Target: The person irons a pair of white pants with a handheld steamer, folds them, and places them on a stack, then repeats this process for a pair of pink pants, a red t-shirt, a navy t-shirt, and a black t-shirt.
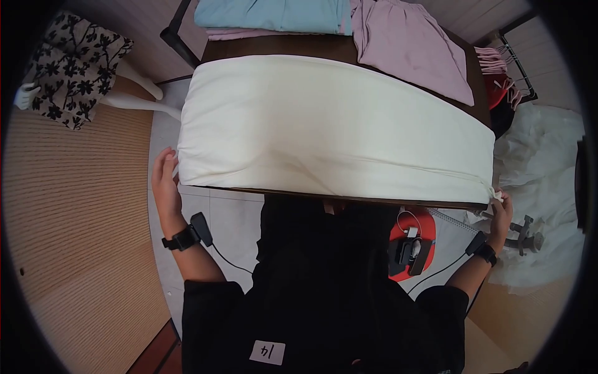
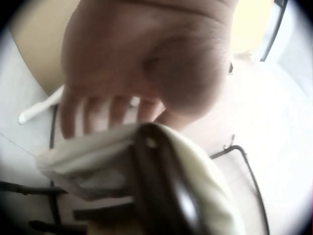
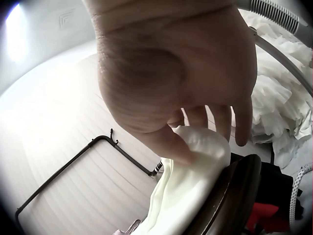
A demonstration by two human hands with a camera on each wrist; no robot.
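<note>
A long cream-white cloth (image 1: 374, 124) lies stretched across a dark brown tabletop (image 1: 280, 45), with light creases near its front edge. At the cloth's left end is my left hand (image 1: 166, 187), fingers extended beside the edge. The left wrist view has that hand (image 2: 146, 58) over the cloth (image 2: 215, 191), which wraps round the dark rounded corner. My right hand (image 1: 501, 215) grips the front right corner, where the fabric bunches up. In the right wrist view, the thumb (image 3: 173, 147) presses on the cloth (image 3: 188, 181) with the fingers behind it.
Folded light-blue clothing (image 1: 274, 15) and pink clothing (image 1: 411, 47) lie at the table's far side. A mannequin in a floral garment (image 1: 75, 68) is at left. White ruffled fabric (image 1: 542, 162) hangs at right, near pink hangers (image 1: 491, 62). A red stool (image 1: 427, 234) holding devices stands below the front edge.
</note>
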